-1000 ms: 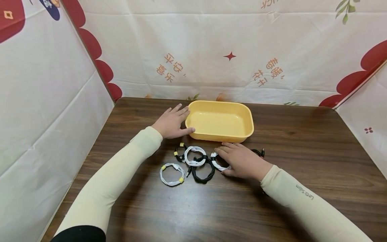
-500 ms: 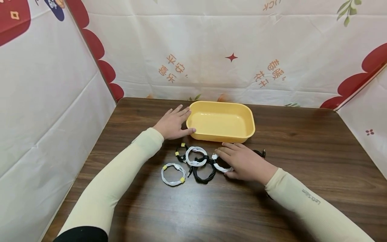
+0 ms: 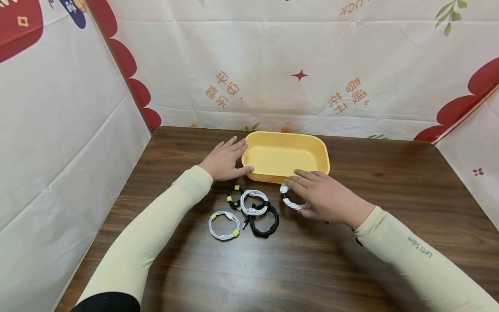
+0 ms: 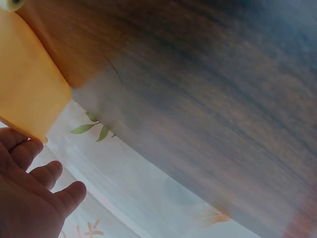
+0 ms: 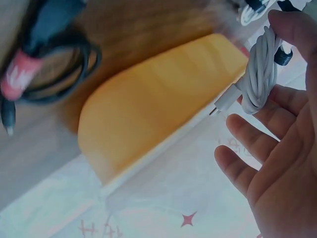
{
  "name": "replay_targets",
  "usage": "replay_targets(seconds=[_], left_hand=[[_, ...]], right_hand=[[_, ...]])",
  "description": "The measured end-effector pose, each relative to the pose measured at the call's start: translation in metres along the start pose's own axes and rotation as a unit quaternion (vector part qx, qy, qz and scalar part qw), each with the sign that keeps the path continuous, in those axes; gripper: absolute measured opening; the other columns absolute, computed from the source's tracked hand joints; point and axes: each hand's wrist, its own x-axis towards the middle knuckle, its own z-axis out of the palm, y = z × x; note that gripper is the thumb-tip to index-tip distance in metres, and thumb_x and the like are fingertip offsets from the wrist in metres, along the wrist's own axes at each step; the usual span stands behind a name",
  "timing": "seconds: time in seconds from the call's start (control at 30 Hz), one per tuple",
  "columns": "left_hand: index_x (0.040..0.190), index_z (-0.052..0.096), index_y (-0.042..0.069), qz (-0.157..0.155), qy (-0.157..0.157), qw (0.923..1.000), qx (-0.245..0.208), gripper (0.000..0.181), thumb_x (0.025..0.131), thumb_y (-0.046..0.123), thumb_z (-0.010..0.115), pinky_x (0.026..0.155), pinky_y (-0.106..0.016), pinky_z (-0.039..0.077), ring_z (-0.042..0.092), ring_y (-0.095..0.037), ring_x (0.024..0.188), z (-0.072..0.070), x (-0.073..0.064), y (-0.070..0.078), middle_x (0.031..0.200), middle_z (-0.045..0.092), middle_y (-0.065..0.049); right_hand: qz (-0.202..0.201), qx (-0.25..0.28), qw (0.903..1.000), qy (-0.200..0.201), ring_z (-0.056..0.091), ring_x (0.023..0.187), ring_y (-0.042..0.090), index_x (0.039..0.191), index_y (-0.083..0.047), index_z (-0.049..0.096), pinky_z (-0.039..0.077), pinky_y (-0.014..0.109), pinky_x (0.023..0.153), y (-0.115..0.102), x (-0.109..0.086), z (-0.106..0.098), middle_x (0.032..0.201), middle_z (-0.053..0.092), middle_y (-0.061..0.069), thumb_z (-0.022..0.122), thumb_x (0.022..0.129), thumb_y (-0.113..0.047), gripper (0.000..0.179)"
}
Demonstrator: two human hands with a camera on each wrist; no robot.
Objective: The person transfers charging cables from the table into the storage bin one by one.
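Note:
My right hand [image 3: 329, 198] pinches a coiled white cable [image 3: 290, 203] with a black tie, just in front of the yellow plastic tub [image 3: 286, 159]. In the right wrist view, thumb and forefinger hold the white coil [image 5: 260, 69] while the other fingers spread, and its plug points toward the tub [image 5: 153, 99]. My left hand [image 3: 224, 161] lies with straight, spread fingers against the tub's left rim. In the left wrist view, fingertips of this hand [image 4: 29, 193] touch the tub's edge. The tub's inside holds nothing.
Left of the right hand lie a white coil with yellow ties [image 3: 223, 237], a small black coil [image 3: 234, 203], and a white coil [image 3: 253, 212] overlapping a black one [image 3: 263, 234]. Another black coil with a red band [image 5: 21, 77] shows in the right wrist view. Printed cloth walls surround the table.
My right hand has moved up and rightward with the white cable, away from the other coils and toward the tub's front rim. My left hand stays at the tub.

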Motion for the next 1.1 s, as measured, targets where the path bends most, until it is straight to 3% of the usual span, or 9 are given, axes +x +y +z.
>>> replay_targets(seconds=[0.27,0.63,0.93,1.1], left_hand=[[0.158,0.027,0.012,0.001,0.003,0.9999,-0.012,0.093,0.092,0.077,0.033,0.118,-0.054,0.016,0.01,-0.028,0.151,0.003,-0.005,0.001,0.164,0.02,-0.002],[0.158,0.03,0.012,0.005,-0.004,0.9999,0.012,0.093,0.092,0.078,0.033,0.118,-0.055,0.015,0.012,-0.029,0.151,-0.001,-0.009,0.007,0.163,0.024,-0.003],[0.157,0.031,0.014,0.004,-0.002,0.9999,0.016,0.092,0.091,0.078,0.034,0.118,-0.054,0.014,0.014,-0.029,0.151,0.0,-0.012,0.009,0.163,0.024,-0.002],[0.158,0.03,0.014,0.0,-0.005,0.9998,0.019,0.093,0.091,0.079,0.033,0.118,-0.054,0.015,0.014,-0.028,0.151,0.0,-0.012,0.01,0.163,0.024,-0.002]], right_hand=[[-0.017,-0.018,0.9997,-0.008,0.045,0.134,0.038,0.144,-0.001,0.05,0.039,0.055,0.104,0.014,0.01,-0.015,0.139,0.056,0.016,0.081,0.079,-0.037,0.08],[-0.015,-0.004,0.9996,-0.024,0.043,0.135,0.039,0.145,-0.003,0.048,0.035,0.056,0.107,0.032,0.03,-0.023,0.141,0.054,0.016,0.08,0.083,-0.037,0.078],[-0.035,-0.009,0.9993,-0.003,0.048,0.131,0.04,0.142,-0.001,0.052,0.037,0.054,0.107,0.044,0.053,-0.028,0.137,0.057,0.018,0.078,0.084,-0.037,0.073],[-0.03,-0.009,0.9994,-0.012,0.045,0.133,0.04,0.142,-0.001,0.052,0.036,0.056,0.107,0.047,0.063,-0.031,0.138,0.056,0.018,0.079,0.083,-0.039,0.075]])
